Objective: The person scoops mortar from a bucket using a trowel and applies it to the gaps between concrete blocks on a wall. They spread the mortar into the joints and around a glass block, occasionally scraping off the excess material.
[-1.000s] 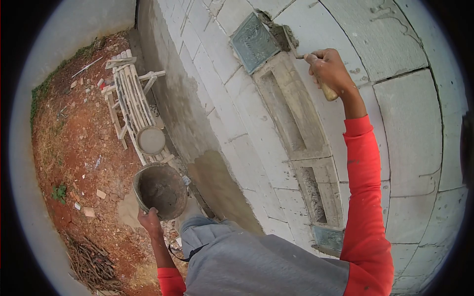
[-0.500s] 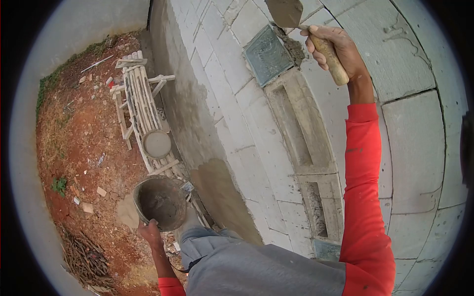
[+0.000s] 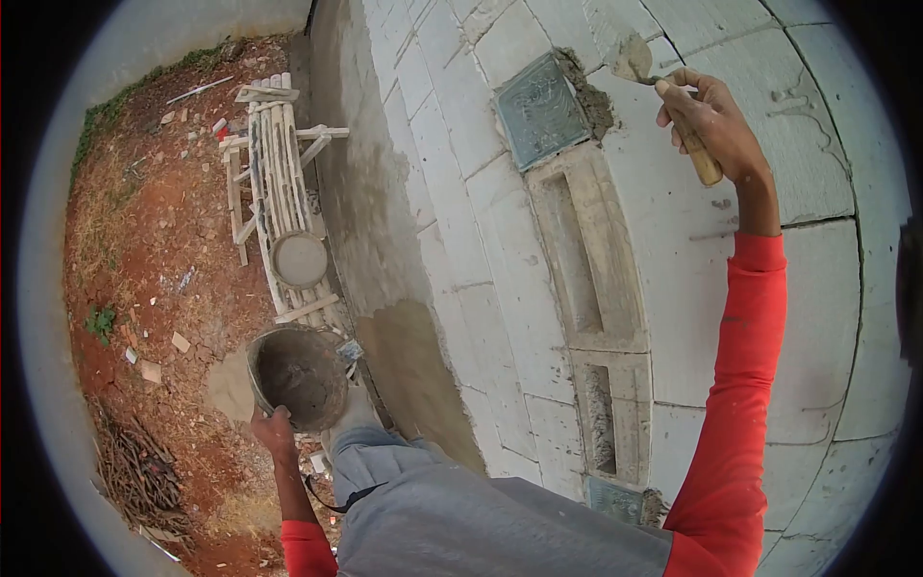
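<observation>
My right hand [image 3: 710, 123] is closed around the wooden handle of a trowel [image 3: 633, 60], whose blade is at the wall of pale blocks [image 3: 663, 192]. Just left of the blade, a glass block [image 3: 541, 112] is set in the wall with wet mortar [image 3: 593, 101] along its upper right edge. Below it sits a concrete vent block [image 3: 586, 250] with a long slot. My left hand [image 3: 276, 429] grips the rim of a mortar bucket [image 3: 300, 380], tilted so its mortar-smeared inside shows.
A bamboo scaffold platform [image 3: 279, 183] runs along the wall, with a round pan [image 3: 299, 261] of grey material on it. Rubble-strewn red soil [image 3: 173, 250] lies below, with a pile of sticks [image 3: 139, 471]. A second glass block [image 3: 613, 500] sits lower in the wall.
My right hand and the trowel have moved down and to the right, and the blade now appears edge-turned against the wall. The bucket stays in my left hand, shifted slightly left.
</observation>
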A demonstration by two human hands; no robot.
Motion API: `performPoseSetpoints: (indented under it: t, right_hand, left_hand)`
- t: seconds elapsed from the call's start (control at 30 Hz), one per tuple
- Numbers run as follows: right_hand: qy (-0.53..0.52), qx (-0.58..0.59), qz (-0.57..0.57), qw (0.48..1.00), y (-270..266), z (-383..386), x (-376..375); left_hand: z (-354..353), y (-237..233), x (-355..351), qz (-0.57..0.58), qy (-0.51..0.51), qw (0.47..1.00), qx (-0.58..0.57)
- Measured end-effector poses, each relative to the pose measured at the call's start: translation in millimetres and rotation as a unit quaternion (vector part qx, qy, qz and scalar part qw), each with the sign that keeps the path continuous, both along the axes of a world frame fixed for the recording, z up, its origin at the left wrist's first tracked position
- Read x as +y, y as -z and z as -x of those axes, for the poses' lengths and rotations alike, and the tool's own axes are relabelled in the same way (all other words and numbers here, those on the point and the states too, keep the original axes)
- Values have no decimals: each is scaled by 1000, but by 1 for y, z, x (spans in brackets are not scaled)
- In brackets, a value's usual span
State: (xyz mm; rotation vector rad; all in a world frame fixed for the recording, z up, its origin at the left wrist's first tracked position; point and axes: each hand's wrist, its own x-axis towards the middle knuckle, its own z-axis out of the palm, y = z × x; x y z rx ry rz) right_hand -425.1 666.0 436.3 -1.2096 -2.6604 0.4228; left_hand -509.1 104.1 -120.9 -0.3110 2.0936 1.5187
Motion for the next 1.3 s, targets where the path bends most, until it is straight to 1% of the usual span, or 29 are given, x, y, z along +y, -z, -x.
performPoseSetpoints:
  t: [0.03, 0.07, 0.1, 0.13, 0.2, 0.23, 0.33, 0.37, 0.47, 0.57, 0.67, 0.7, 0.8, 0.83, 0.93, 0.97, 1.07, 1.1, 1.13, 1.2, 1.3]
  right_hand:
    - [-16, -76, -113, 991, 2, 0, 8]
    - [-33, -151, -223, 962, 7, 2, 24]
    - [-48, -224, -329, 916, 13, 2, 35]
    - [-60, -249, -343, 904, 18, 3, 37]
    - [-87, -301, -371, 874, 30, 13, 35]
    - [-67, -339, -349, 871, 35, 22, 30]
    - [-75, -366, -330, 867, 59, 40, 27]
    - [-105, -348, -355, 861, 73, 39, 46]
    - [-141, -331, -391, 847, 88, 60, 69]
    - [-172, -290, -437, 834, 78, 79, 84]
    - [-147, -338, -446, 816, 49, 77, 107]
    - [-122, -360, -372, 846, 39, 82, 56]
    - [-148, -404, -340, 837, 58, 45, 38]
    - [-102, -417, -316, 846, 62, 39, 25]
    - [-124, -428, -345, 826, 39, 39, 26]
    - [-114, -401, -365, 832, 31, 42, 16]
    - [-120, -431, -333, 830, 18, 52, -1]
    - [-123, -431, -339, 828, 27, 46, -7]
    - [-182, -410, -363, 817, 38, 28, -6]
    - [-133, -480, -305, 812, 44, 9, -13]
    - [-105, -484, -321, 807, 18, 13, -13]
  left_hand:
    - [2, -2, 2, 11, 5, 1000, -9]
    - [1, 2, 2, -11, -2, 1000, -7]
    - [0, 11, 4, -35, -10, 999, -5]
    - [0, 15, 6, -59, -19, 998, -4]
    - [0, 22, 5, -71, -13, 997, -11]
    - [-1, 23, 4, -75, -10, 997, -16]
    - [-3, 25, 4, -100, -11, 995, -7]
    - [-3, 24, 5, -93, -13, 996, -8]
    - [-8, 24, -3, -72, -16, 997, -15]
    - [-13, 31, -13, -68, -30, 997, -16]
    - [-21, 32, -26, -70, -52, 996, -19]
    - [-21, 31, -31, -72, -54, 996, -15]
    - [-25, 39, -42, -74, -44, 996, -7]
    - [-23, 44, -44, -73, -42, 996, -1]
    - [-23, 49, -52, -86, -35, 996, 6]
    - [-22, 48, -56, -73, -39, 997, 0]
    - [-22, 53, -52, -59, -53, 997, -9]
    - [-21, 56, -52, -61, -55, 997, -8]
    - [-22, 55, -50, -62, -57, 996, -5]
    - [-17, 51, -48, -58, -53, 997, -16]
    - [-19, 49, -39, -53, -73, 996, -14]
